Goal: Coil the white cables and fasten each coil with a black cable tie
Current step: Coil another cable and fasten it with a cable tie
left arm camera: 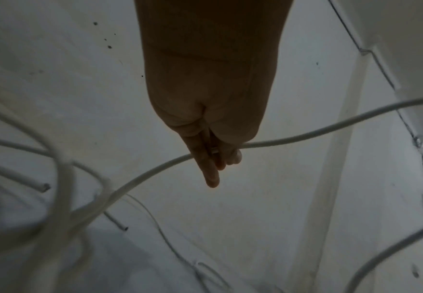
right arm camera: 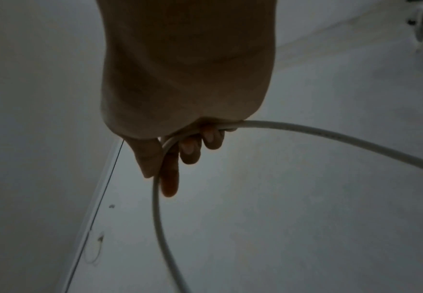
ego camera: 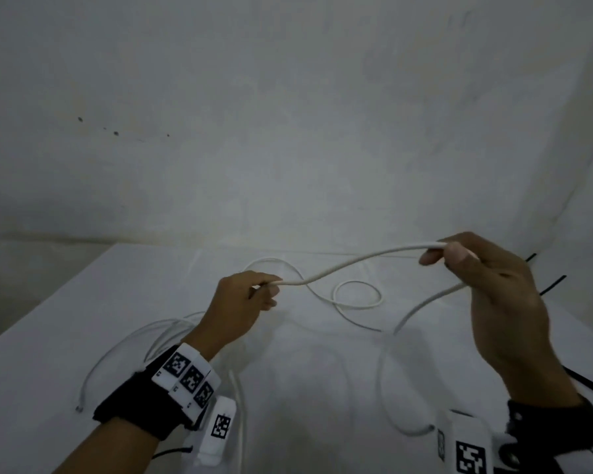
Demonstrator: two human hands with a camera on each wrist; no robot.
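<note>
Here, above a white bench [ego camera: 65, 319], a person stretches a white cable [ego camera: 353, 263] between two raised hands. The left hand [ego camera: 242, 302] pinches the cable with curled fingertips; the left wrist view shows the fingers [left arm camera: 211, 170] closed on the cable [left arm camera: 305, 134], which runs on to both sides of the grip. The right hand [ego camera: 493, 289], held higher and nearer the camera, grips the cable where it bends back on itself: one run arcs across to the left hand, the other drops from under the palm in a long curve to the bench. In the right wrist view the curled fingers [right arm camera: 192, 148] wrap the cable [right arm camera: 330, 136] at this bend.

More white cable lies loose on the bench: a small loop [ego camera: 356, 294] sits between the hands, and several strands [ego camera: 124, 343] curve past the left wrist, one ending in a bare cut end. Two black cable ties [ego camera: 553, 283] lie at the bench's far right edge, just behind the right hand. Both wrists wear black straps carrying white blocks printed with square black-and-white markers [ego camera: 187, 374].
</note>
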